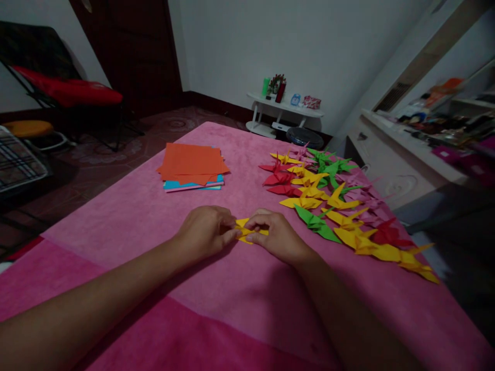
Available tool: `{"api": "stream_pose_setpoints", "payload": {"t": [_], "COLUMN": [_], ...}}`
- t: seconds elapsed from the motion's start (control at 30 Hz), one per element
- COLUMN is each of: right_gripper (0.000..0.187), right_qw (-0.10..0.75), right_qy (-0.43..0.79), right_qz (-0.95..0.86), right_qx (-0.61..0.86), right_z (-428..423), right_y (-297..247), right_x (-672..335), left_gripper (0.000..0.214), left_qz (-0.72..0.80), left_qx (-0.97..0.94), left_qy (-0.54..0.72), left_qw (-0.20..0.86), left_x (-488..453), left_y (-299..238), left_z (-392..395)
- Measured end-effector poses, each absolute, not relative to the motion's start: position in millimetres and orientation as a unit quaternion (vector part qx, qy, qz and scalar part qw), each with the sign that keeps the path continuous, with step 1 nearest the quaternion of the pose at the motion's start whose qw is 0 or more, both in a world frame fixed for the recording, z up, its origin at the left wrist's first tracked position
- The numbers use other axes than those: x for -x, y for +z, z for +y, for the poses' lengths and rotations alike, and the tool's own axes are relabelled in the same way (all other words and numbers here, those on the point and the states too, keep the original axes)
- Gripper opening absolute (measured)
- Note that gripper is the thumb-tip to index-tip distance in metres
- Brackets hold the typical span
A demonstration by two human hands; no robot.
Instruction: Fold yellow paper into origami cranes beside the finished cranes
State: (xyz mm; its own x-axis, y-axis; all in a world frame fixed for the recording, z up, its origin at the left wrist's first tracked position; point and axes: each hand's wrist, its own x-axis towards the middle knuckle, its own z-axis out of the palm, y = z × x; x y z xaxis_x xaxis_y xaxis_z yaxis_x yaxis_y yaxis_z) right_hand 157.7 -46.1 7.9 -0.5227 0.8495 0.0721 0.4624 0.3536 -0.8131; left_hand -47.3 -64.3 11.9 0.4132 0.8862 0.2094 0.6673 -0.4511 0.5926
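A small folded piece of yellow origami paper [244, 232] is held low over the pink cloth, between both hands. My left hand [209, 229] pinches its left side, thumb and fingers closed. On the opposite side, my right hand [276, 234] grips the paper with bent fingers and thumb. Parts of the paper are hidden under the fingertips. To the right lie several folded paper cranes, among them a green crane [317, 224], a yellow crane [353, 239] and a red crane [279, 178]. Beyond my left hand rests a stack of square paper sheets [193, 162], orange on top.
The pink cloth [127, 216] covers the table. A white shelf [286, 105] with small items stands by the far wall. At right is a cluttered dresser [406, 149]; at left, a red folding chair [73, 93] and a yellow-topped stool [29, 129].
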Motion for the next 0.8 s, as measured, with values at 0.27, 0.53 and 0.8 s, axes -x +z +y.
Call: {"api": "stream_pose_setpoints", "payload": {"t": [0.27,0.53,0.8], "right_gripper": [0.019,0.013,0.007], "right_qw": [0.251,0.241,0.21], "right_qy": [0.394,0.382,0.286], "right_qz": [-0.773,-0.771,-0.807], "right_qx": [0.429,0.45,0.472], "right_z": [-37.1,-35.7,-38.7], "right_y": [11.2,7.8,7.8], "right_x": [-174.3,-171.2,-167.5], "left_gripper": [0.015,0.018,0.016], "left_qz": [0.482,0.468,0.473], "left_qx": [-0.824,-0.842,-0.836], "left_qy": [0.236,0.232,0.25], "left_qw": [0.182,0.135,0.123], "left_x": [49.1,49.4,48.6], "left_y": [14.9,8.8,5.0], "left_z": [-71.5,-80.7,-82.1]}}
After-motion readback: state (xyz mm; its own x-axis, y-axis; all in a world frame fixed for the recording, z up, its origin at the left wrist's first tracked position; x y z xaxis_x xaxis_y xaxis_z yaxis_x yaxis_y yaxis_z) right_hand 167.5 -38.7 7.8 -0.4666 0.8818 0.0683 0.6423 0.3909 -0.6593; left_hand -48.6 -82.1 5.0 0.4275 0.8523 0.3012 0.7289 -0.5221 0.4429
